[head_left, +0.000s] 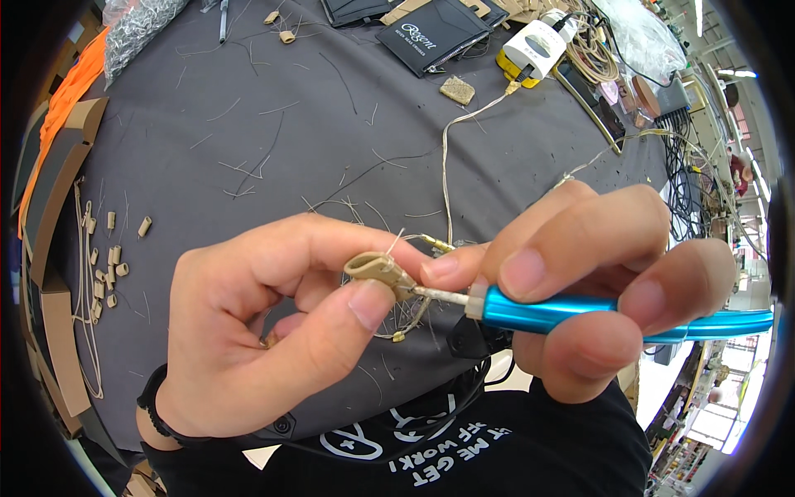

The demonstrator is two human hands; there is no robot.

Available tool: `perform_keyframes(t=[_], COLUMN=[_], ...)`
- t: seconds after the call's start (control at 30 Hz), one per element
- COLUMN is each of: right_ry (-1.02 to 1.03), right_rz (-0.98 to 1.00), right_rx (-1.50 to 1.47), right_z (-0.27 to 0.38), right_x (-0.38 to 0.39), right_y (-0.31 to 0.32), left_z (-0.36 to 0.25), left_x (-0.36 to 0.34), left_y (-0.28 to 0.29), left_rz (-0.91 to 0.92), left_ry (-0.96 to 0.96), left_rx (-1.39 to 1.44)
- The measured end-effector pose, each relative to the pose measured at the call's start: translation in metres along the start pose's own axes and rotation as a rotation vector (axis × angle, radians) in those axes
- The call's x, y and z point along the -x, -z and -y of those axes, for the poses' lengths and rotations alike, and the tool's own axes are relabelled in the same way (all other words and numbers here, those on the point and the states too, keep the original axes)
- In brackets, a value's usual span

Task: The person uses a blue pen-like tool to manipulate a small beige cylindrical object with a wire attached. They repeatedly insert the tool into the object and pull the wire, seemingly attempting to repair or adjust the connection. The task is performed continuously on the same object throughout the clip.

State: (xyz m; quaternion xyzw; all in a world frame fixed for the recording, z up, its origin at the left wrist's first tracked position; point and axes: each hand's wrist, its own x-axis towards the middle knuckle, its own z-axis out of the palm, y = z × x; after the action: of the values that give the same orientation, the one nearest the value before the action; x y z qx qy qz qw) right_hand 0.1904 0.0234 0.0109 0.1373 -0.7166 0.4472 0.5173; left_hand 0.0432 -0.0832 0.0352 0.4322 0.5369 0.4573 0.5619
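My left hand (pixel 265 331) pinches a small tan leather-looking loop (pixel 370 267) between thumb and forefinger, its open end facing left. A loose pale thread (pixel 397 240) sticks up from the loop. The fingers of my right hand (pixel 592 228) close around a shiny blue-handled tool (pixel 542 311) with a slim metal shaft (pixel 443 295). Its tip meets the loop's right end beside my left thumb; the exact contact is too small to make out. My right forefinger reaches close to the loop. Behind my hands, thin wires with a yellow connector (pixel 436 243) are partly hidden.
Several tan loops (pixel 111 276) and a cord lie left on the grey cloth (pixel 273 157), near a cardboard edge (pixel 70 166). Thread scraps are scattered about. Far off are a black wallet (pixel 432 37), a tan block (pixel 457 89), a white plugged-in adapter (pixel 537 45) and a phone (pixel 590 103).
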Motion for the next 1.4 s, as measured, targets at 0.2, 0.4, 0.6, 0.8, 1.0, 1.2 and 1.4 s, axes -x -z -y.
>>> perform_keyframes(t=[0.2, 0.4, 0.6, 0.8, 1.0, 1.2, 1.4], right_ry=[0.048, 0.094, 0.044, 0.087, 0.061, -0.044, -0.229], right_rz=[-0.022, -0.028, -0.017, 0.036, -0.043, 0.020, 0.198], right_rx=[-0.015, -0.016, -0.006, -0.017, -0.025, 0.075, 0.241], right_z=[-0.004, -0.007, -0.003, -0.005, -0.005, 0.002, 0.020], right_x=[-0.004, -0.005, -0.003, -0.007, -0.005, -0.004, -0.006], right_y=[-0.002, -0.003, -0.002, 0.000, -0.004, -0.002, 0.011], left_z=[-0.001, 0.001, 0.001, 0.001, 0.001, 0.002, 0.001], left_x=[0.001, 0.001, 0.002, 0.002, 0.002, 0.002, 0.002], left_y=[-0.001, -0.001, -0.003, -0.004, -0.004, -0.003, -0.003], left_rz=[0.000, -0.001, -0.030, -0.041, -0.051, -0.044, -0.049], left_ry=[0.004, 0.014, -0.021, -0.028, -0.017, -0.019, -0.009], left_rx=[0.009, 0.023, 0.048, 0.052, 0.035, 0.040, 0.017])
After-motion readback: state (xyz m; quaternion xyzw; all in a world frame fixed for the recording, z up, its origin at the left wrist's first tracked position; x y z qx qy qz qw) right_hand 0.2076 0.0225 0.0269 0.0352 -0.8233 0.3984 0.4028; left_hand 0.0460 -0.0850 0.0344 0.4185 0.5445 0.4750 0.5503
